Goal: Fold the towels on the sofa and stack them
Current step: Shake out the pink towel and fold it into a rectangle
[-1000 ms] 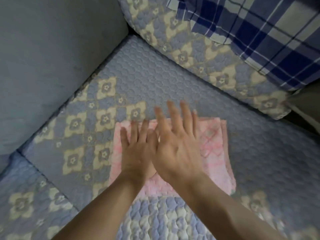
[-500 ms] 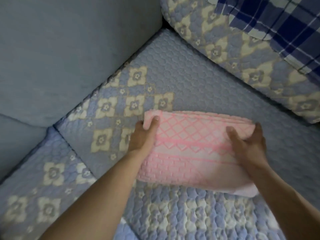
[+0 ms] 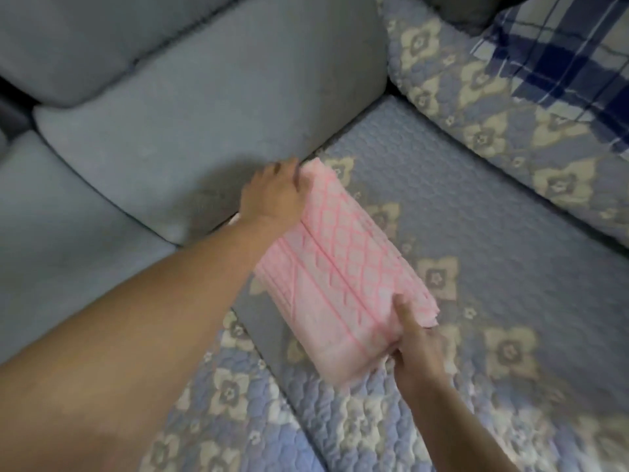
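I see the left hand [image 3: 272,195] and right hand [image 3: 413,349] each closed on an end of the folded pink towel [image 3: 343,277], apparently lifted above the sofa seat [image 3: 493,233] near its back edge.

A quilted blue cover [image 3: 476,216] with cream flower motifs spreads over the seat. At eleven o'clock, plain grey-blue back cushions [image 3: 211,107] rise. At two o'clock lies a navy-and-white plaid cloth [image 3: 558,52], on a quilted cushion [image 3: 476,107].
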{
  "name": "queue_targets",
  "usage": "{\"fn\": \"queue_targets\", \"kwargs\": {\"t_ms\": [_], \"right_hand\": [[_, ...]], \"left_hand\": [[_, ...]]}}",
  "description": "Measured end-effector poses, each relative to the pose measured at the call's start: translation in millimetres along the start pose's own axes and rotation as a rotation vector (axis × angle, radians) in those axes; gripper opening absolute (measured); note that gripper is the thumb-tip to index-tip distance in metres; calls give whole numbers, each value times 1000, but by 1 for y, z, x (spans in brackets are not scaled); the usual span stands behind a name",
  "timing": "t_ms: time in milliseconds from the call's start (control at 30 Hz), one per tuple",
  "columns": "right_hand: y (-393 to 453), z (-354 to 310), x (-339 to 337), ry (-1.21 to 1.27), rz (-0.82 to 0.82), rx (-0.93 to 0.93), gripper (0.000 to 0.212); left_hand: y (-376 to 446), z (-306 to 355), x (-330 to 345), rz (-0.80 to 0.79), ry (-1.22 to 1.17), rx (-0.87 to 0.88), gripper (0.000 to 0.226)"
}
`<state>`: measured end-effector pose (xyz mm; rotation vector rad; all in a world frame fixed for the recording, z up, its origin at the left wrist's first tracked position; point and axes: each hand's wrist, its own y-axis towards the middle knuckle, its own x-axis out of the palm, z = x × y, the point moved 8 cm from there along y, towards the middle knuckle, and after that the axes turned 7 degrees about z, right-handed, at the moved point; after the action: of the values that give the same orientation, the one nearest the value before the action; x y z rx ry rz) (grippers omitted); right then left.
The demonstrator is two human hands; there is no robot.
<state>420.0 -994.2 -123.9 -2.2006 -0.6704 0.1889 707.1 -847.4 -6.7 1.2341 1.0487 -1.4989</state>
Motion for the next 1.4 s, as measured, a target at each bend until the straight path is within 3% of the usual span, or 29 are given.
{"fn": "queue_targets", "kwargs": {"t_ms": [33, 100, 167, 200, 267, 333, 433, 600, 700, 800, 900, 967, 1100, 1200, 1267, 1333, 1400], "right_hand": [[7, 5, -7, -109, 93, -28, 77], [5, -5, -15, -333, 229, -136, 72], [-13, -40, -12, -670, 415, -382, 68], [-29, -63, 4, -830, 456, -609, 66], [-59, -80, 56, -1083, 291, -1067, 61], [-71, -65, 108, -1288, -29, -1274, 56], [-43, -45, 177, -1487, -323, -1297, 57], [54, -46, 253, -1760, -277, -1148, 66], [87, -38, 274, -1748, -232, -1155, 65], [99, -30, 287, -1724, -346, -1109, 65], [74, -43, 270, -1755, -386, -1170, 65], [40, -52, 225, -1709, -272, -1250, 63], [27, -31, 105, -1742, -146, -1023, 61], [58, -34, 99, -1783, -228, -956, 61], [67, -37, 106, -1876, -288, -916, 61], [62, -42, 104, -2018, -217, -897, 61], [25, -46, 102, -2140, -78, -925, 64]], "left_hand": [[-19, 3, 20, -45, 30, 15, 58], [-69, 1, 66, -207, 55, -7, 62], [-113, -4, 83, -188, 38, 11, 61], [-130, -6, 81, -116, 23, 38, 60], [-151, -11, 74, 45, -28, 27, 59], [-160, -20, 79, 74, -121, -96, 58], [-175, -12, 103, 57, -116, -166, 65], [-172, 17, 129, 92, -47, -129, 66], [-154, 17, 141, 121, -50, -156, 69], [-152, 9, 160, 75, -78, -183, 70], [-162, 4, 163, -1, -103, -205, 68], [-163, 4, 155, -54, -118, -215, 67], [-163, 7, 153, -193, -139, -225, 68], [-180, 13, 148, -186, -153, -152, 75], [-205, 11, 151, -265, -162, -67, 75], [-237, -3, 157, -393, -253, -52, 73], [-274, -32, 149, -507, -365, -144, 68]]}}
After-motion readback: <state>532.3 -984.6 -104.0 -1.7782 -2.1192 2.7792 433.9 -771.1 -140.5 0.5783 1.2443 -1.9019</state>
